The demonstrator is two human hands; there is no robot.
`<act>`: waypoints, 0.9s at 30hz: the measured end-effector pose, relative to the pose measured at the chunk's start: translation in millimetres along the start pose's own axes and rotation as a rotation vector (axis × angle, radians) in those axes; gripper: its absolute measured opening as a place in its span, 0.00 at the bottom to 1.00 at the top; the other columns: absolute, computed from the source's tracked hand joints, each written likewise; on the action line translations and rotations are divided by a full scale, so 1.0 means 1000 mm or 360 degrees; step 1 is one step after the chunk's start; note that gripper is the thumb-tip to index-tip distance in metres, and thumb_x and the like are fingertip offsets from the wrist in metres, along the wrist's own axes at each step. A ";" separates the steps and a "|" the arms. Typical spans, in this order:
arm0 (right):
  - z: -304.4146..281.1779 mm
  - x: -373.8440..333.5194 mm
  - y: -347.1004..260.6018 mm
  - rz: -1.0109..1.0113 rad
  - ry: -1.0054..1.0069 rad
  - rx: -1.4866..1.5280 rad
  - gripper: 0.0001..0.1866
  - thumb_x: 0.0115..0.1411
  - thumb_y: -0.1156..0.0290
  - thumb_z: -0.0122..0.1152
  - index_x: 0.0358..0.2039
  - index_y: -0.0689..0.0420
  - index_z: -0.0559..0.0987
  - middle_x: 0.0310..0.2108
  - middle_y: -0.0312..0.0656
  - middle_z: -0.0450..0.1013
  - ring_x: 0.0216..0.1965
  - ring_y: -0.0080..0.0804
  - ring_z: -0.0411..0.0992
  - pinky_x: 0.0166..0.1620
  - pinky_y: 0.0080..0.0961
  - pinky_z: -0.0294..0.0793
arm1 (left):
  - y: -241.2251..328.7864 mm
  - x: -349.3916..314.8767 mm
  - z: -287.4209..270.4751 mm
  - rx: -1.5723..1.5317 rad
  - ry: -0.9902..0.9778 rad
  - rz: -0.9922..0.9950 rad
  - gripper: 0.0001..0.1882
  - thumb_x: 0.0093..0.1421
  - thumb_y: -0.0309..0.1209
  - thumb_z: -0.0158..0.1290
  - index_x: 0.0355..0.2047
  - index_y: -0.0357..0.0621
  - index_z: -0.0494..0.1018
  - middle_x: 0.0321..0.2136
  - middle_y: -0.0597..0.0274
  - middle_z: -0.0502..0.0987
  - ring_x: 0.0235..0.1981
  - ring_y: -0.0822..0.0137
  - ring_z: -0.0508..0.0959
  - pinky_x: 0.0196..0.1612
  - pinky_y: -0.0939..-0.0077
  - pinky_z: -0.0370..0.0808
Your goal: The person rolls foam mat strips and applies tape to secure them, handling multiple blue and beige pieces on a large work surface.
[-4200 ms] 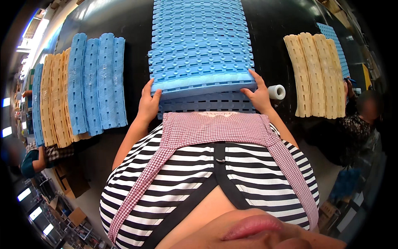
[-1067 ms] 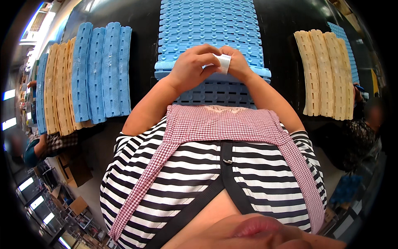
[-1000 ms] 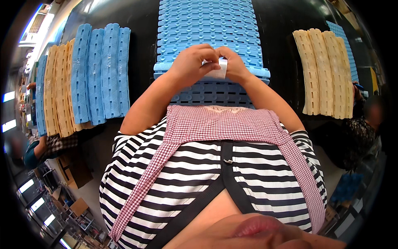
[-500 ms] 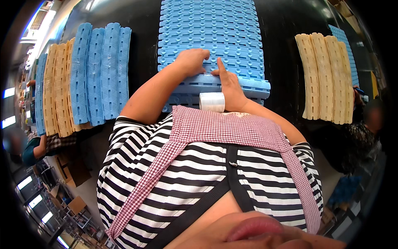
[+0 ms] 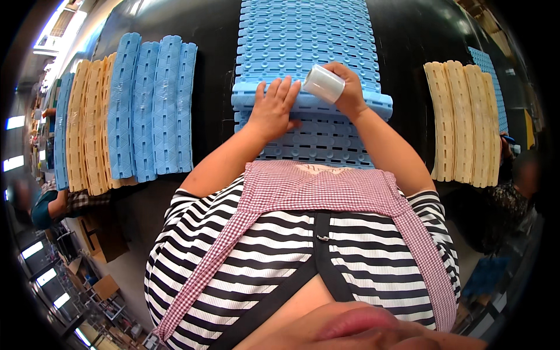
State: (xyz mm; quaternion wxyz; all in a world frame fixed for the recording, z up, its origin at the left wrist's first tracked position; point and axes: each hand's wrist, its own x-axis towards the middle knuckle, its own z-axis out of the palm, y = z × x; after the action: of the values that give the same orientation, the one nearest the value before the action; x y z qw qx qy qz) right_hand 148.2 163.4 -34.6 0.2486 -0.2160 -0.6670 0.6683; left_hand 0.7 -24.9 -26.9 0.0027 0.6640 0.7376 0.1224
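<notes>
A long blue plastic mat with rows of round studs and slots runs away from me on the black table. Across its nearer part lies a raised, folded-over blue strip. My left hand rests on that strip, fingers stretched out and holding nothing. In my right hand is a roll of clear film or tape, tilted just above the strip and close to my left fingertips. Whether a loose end of film runs from the roll to the strip is too fine to tell.
Stacked blue mat rolls and cream ones stand at the left. More cream rolls are at the right, beside a blue mat piece. Other people are at work at both sides, one in a teal sleeve.
My right hand has picked up the roll, which stood near my apron, and lifted it over the strip. My left hand has opened flat. The folded strip sits farther from me.
</notes>
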 end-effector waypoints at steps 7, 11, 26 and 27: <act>0.014 -0.040 0.012 -0.0932 -0.0044 -0.1307 0.26 0.48 0.61 0.77 0.48 0.52 0.81 0.59 0.42 0.75 0.65 0.42 0.68 0.70 0.51 0.57 | -0.050 0.106 -0.031 -0.0252 -0.0775 -0.0128 0.48 0.36 0.47 0.77 0.59 0.49 0.74 0.54 0.49 0.72 0.58 0.46 0.72 0.60 0.60 0.72; 0.006 -0.003 0.013 -0.0918 -0.0002 -0.1423 0.28 0.50 0.59 0.73 0.52 0.52 0.79 0.63 0.43 0.71 0.68 0.44 0.64 0.70 0.52 0.54 | -0.082 0.134 -0.027 -0.0578 -0.0564 0.0077 0.36 0.41 0.45 0.74 0.53 0.51 0.79 0.53 0.55 0.74 0.57 0.51 0.73 0.59 0.60 0.72; -0.043 0.158 0.019 -0.0004 -0.0003 -0.0217 0.08 0.61 0.70 0.62 0.39 0.56 0.83 0.34 0.37 0.79 0.34 0.24 0.76 0.36 0.25 0.75 | -0.075 0.116 0.034 -0.0001 0.0217 0.0119 0.46 0.57 0.46 0.64 0.72 0.56 0.55 0.72 0.59 0.56 0.75 0.55 0.51 0.76 0.53 0.42; -0.046 0.163 0.016 -0.0002 0.0031 -0.0148 0.07 0.62 0.71 0.62 0.38 0.57 0.84 0.34 0.36 0.78 0.33 0.21 0.75 0.35 0.23 0.74 | -0.079 0.123 0.033 0.0006 0.0171 0.0099 0.47 0.57 0.47 0.64 0.73 0.57 0.54 0.72 0.59 0.56 0.75 0.55 0.51 0.76 0.53 0.42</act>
State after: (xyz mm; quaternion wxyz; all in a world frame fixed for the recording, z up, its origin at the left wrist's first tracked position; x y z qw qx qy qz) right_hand 48.9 301.0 -44.7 0.2452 -0.2333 -0.6950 0.6344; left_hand -85.5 94.9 -53.6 -0.0419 0.6791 0.7159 0.1566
